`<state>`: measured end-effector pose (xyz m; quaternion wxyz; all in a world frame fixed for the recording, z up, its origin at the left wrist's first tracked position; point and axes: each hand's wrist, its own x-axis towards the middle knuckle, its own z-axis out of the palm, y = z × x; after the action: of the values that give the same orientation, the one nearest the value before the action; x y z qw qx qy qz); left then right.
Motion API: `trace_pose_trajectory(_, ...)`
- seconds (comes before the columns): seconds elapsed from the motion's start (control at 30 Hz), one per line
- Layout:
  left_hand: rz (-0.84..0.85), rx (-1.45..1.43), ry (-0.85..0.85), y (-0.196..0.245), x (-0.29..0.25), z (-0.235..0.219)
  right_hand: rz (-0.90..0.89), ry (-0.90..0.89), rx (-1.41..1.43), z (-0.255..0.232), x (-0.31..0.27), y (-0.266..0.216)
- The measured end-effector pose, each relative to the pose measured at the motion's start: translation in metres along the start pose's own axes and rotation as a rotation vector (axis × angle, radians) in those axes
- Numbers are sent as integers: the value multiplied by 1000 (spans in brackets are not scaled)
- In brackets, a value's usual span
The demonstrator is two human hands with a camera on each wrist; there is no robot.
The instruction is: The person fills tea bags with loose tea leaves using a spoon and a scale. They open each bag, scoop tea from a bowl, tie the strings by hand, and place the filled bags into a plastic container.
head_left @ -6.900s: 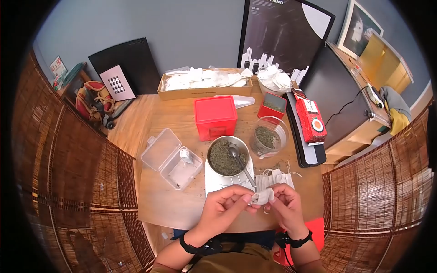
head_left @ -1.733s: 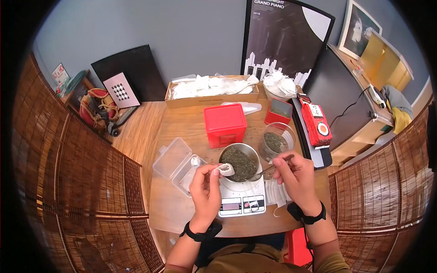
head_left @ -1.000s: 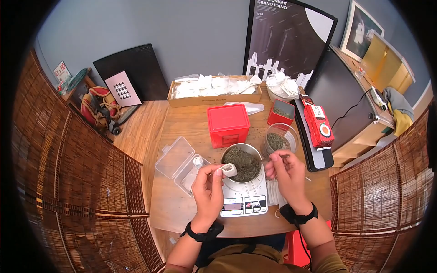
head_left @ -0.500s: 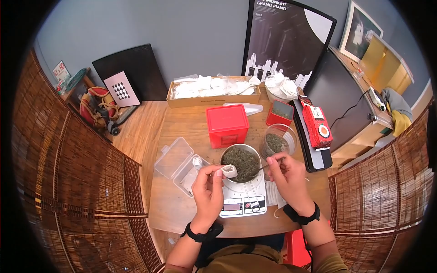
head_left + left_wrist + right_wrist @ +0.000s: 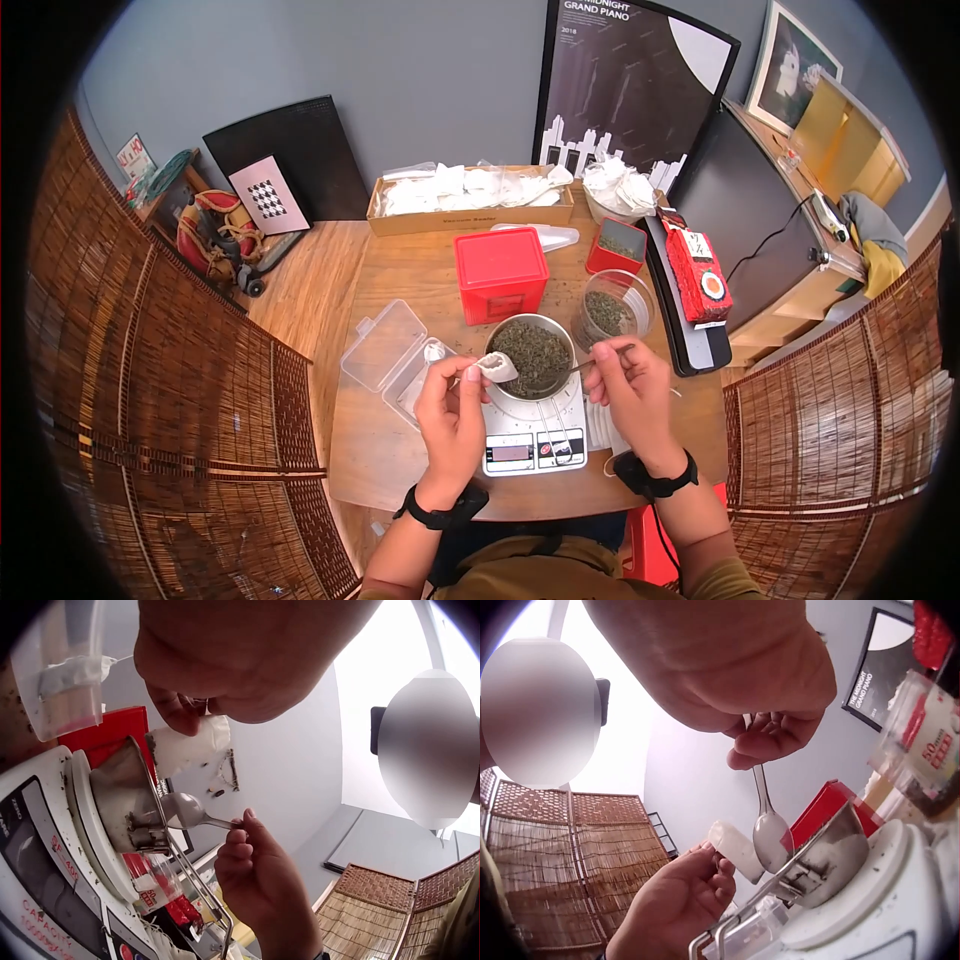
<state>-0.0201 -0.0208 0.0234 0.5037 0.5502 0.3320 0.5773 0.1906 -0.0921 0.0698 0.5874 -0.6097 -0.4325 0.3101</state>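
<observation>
My left hand point(image 5: 450, 415) pinches a small white tea bag point(image 5: 499, 368) by its edge, its mouth open and tilted, over the left rim of a steel pan point(image 5: 124, 799). Dried green leaves point(image 5: 530, 350) fill much of the pan, which sits on a white kitchen scale point(image 5: 510, 425). From the right, my right hand point(image 5: 635, 395) grips a metal spoon point(image 5: 772, 840) by its handle. The spoon's bowl is down at the pan's right rim, close to the bag in the right wrist view. Bits of leaf cling around the bag's mouth in the left wrist view.
Left of the pan lies an open clear plastic box point(image 5: 385, 345) with a white bag inside. A red tin point(image 5: 502, 275) stands behind the pan, a clear tub of leaves point(image 5: 612, 310) to its right. Flat white bags point(image 5: 598, 425) lie beside the scale.
Earlier both hands held the bag near the table's front while the spoon lay in the pan. Now only the left holds it; the right has the spoon. Lately the bag has shifted slightly left.
</observation>
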Motion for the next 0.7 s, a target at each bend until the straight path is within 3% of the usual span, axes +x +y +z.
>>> trace_pose_trajectory(0.03, -1, -2, 1, 0, 0, 0, 80, -13, 77, 2, -1, 2)
trace_pose_trajectory(0.13, 7, -10, 11, 1, 1, 1, 100, -15, 135, 9, -4, 15)
trace_pose_trajectory(0.47, 5, -2, 5, 2, -1, 0, -5, 115, 253, 6, 8, 20)
trace_pose_trajectory(0.57, 0, 30, -26, 0, -2, -1, -20, 122, 223, -3, 6, 12)
trace_pose_trajectory(0.67, -23, 49, -73, -1, -2, -1, -71, 89, 19, -12, 0, 1)
trace_pose_trajectory(0.7, -38, 66, -94, 1, -2, 0, -167, 77, -154, -14, -2, -6)
